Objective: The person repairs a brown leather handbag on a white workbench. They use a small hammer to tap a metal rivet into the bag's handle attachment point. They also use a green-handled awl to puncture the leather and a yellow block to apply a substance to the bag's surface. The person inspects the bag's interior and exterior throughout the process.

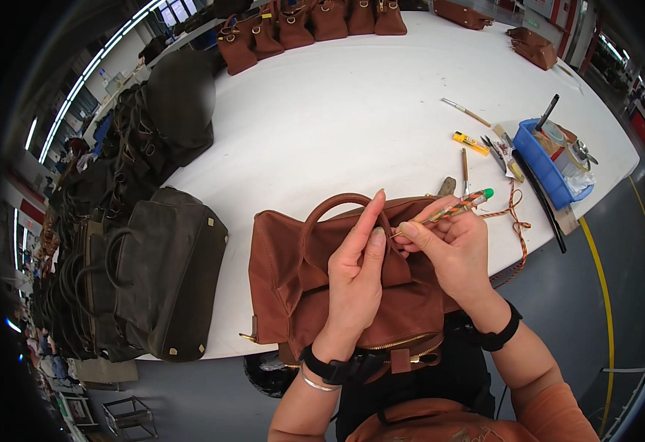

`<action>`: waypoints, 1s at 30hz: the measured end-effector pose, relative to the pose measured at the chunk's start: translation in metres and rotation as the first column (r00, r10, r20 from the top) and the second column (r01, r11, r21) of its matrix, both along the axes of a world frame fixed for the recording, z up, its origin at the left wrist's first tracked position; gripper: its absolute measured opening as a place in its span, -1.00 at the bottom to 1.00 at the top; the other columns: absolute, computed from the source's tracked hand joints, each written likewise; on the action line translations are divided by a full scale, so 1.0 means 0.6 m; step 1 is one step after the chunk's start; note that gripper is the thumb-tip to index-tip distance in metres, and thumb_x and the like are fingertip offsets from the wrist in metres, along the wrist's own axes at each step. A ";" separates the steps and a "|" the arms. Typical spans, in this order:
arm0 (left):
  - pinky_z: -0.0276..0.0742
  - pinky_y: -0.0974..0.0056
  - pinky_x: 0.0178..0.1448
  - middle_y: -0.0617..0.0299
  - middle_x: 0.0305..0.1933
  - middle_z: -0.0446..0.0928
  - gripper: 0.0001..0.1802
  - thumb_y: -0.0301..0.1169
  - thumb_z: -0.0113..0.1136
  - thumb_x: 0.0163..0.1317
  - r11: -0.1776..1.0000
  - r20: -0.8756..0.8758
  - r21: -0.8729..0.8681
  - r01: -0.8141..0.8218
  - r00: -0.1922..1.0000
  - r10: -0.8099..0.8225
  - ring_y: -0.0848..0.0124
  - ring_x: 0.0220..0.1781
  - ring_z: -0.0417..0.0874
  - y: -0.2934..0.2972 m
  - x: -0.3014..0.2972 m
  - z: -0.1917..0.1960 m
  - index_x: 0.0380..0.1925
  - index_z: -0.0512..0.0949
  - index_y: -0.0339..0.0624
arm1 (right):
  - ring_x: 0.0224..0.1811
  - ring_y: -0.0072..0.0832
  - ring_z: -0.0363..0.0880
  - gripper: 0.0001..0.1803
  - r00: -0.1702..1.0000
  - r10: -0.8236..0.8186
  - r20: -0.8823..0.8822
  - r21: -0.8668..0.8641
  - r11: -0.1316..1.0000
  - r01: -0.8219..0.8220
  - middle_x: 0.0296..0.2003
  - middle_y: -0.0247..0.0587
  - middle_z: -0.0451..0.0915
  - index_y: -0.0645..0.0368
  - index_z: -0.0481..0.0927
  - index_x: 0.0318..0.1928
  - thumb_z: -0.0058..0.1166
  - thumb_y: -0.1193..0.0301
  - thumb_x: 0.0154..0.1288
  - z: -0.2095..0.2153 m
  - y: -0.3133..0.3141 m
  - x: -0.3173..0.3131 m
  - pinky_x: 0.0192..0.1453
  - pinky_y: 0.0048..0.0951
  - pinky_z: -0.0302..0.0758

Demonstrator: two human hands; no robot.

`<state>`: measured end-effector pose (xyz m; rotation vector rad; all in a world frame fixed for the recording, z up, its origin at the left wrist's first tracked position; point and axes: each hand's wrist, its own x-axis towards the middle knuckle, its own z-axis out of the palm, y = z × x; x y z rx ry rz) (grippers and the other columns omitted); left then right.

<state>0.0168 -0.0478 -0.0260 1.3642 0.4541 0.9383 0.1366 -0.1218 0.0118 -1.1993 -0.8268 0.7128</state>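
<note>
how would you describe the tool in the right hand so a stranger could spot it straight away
Start at the big white table and find the brown leather handbag at its near edge. Above the bag, the right hand grips a thin tool slanting up to the right. Unlike the plain tools lying farther back near the blue bin, its handle is striped orange and green with a green cap.

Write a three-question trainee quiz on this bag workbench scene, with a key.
1. True or false: the right hand holds a striped-handled tool.
2. Which colour is the bag under both hands? A) brown B) blue C) white
3. Fill in: the left hand pinches the brown bag at its ____.

Key: 1 true. 2 A. 3 handle.
</note>
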 end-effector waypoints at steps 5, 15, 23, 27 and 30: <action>0.47 0.39 0.12 0.28 0.04 0.51 -0.51 -0.51 -0.13 0.49 0.997 0.032 -0.072 0.041 0.999 -0.039 0.57 -0.02 0.50 -0.003 0.000 -0.001 0.41 0.22 -0.16 | -0.35 -0.47 0.70 -0.87 1.000 -0.019 0.021 -0.005 1.000 0.019 -0.39 -0.06 0.65 0.39 0.48 -0.25 0.17 0.59 0.29 0.000 -0.003 -0.006 -0.27 -0.53 0.69; 0.34 0.41 0.31 0.24 0.32 0.42 -0.53 -0.49 -0.04 0.46 0.997 0.064 -0.059 0.041 0.997 -0.037 0.56 0.23 0.44 -0.015 -0.001 0.018 0.36 0.30 -0.21 | -0.49 -0.54 0.60 -0.95 0.816 -0.250 0.521 0.180 0.967 0.181 -0.46 -0.25 0.59 0.32 0.60 -0.36 0.20 0.60 0.23 -0.026 -0.010 -0.022 -0.45 -0.55 0.46; 0.40 0.42 0.25 0.25 0.18 0.52 -0.53 -0.50 -0.03 0.45 0.994 0.071 -0.113 0.001 0.997 0.007 0.57 0.12 0.49 -0.012 0.005 0.004 0.35 0.32 -0.19 | -0.44 -0.59 0.61 -0.89 0.851 -0.170 0.496 0.142 0.983 0.113 -0.39 -0.22 0.65 0.32 0.58 -0.25 0.21 0.65 0.21 -0.041 -0.020 -0.024 -0.38 -0.59 0.49; 0.46 0.44 0.04 0.34 -0.18 0.51 -0.52 -0.51 -0.06 0.46 0.982 0.129 -0.153 0.109 0.988 -0.089 0.60 -0.15 0.46 -0.010 0.001 0.003 0.37 0.30 -0.17 | -0.36 -0.54 0.64 -0.92 0.994 -0.104 0.039 0.224 0.970 0.093 -0.36 -0.14 0.66 0.35 0.51 -0.28 0.16 0.66 0.27 -0.030 -0.016 -0.023 -0.22 -0.55 0.59; 0.46 0.44 -0.03 0.37 -0.29 0.45 -0.51 -0.51 -0.08 0.47 0.979 0.126 -0.176 0.100 0.989 -0.078 0.61 -0.23 0.42 -0.010 0.003 0.006 0.38 0.28 -0.15 | -0.31 -0.49 0.66 -0.90 0.994 -0.094 -0.048 0.195 0.976 0.101 -0.36 -0.06 0.65 0.37 0.47 -0.29 0.15 0.66 0.29 -0.028 -0.019 -0.021 -0.16 -0.49 0.63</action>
